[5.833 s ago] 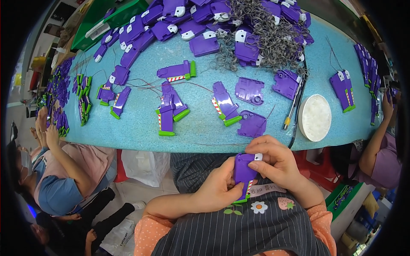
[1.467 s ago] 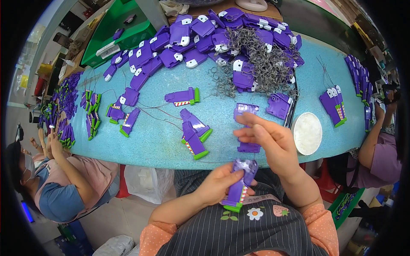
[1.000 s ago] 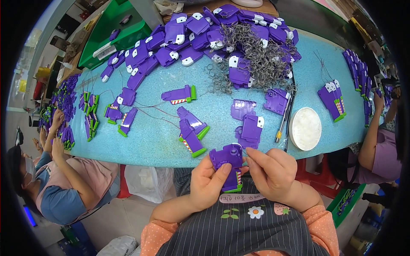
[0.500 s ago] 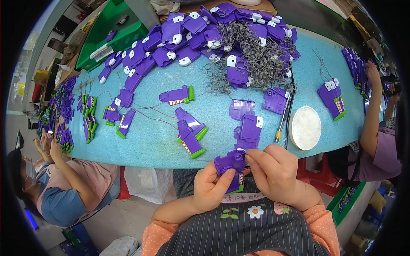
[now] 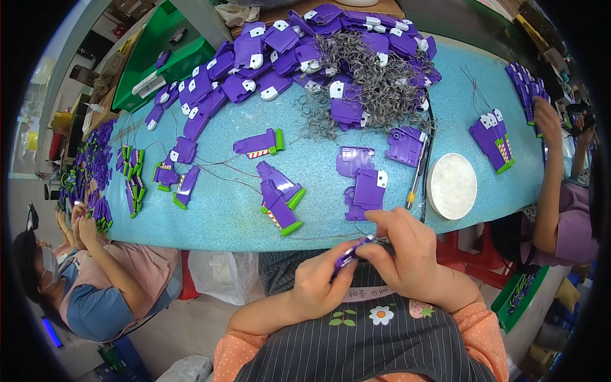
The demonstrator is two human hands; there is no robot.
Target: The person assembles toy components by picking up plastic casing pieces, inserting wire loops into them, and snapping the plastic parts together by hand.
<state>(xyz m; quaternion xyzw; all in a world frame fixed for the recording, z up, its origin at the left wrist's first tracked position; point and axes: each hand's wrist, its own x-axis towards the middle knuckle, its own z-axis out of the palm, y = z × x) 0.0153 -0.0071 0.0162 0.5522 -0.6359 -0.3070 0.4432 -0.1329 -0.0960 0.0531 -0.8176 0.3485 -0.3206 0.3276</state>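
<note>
Over the table's near edge, my left hand grips a small purple plastic casing, now turned almost edge-on. My right hand meets it from the other side, thumb on its upper end and index finger bent above. Thin dark wires trail past the fingertips; whether the right fingers pinch one is hard to see. Just beyond my hands lie a purple shell with a white corner and a flat purple half. Another open purple half sits to their right.
Purple casings are heaped at the back, beside tangled grey wire rings. Wired purple-green pieces lie left of centre. A round white dish and a yellow-banded tool stand right. Co-workers sit at both sides; a green bin is far left.
The held casing has turned from face-up to edge-on between my hands. My right index finger has lifted and opened out from the thumb. The view has shifted slightly.
</note>
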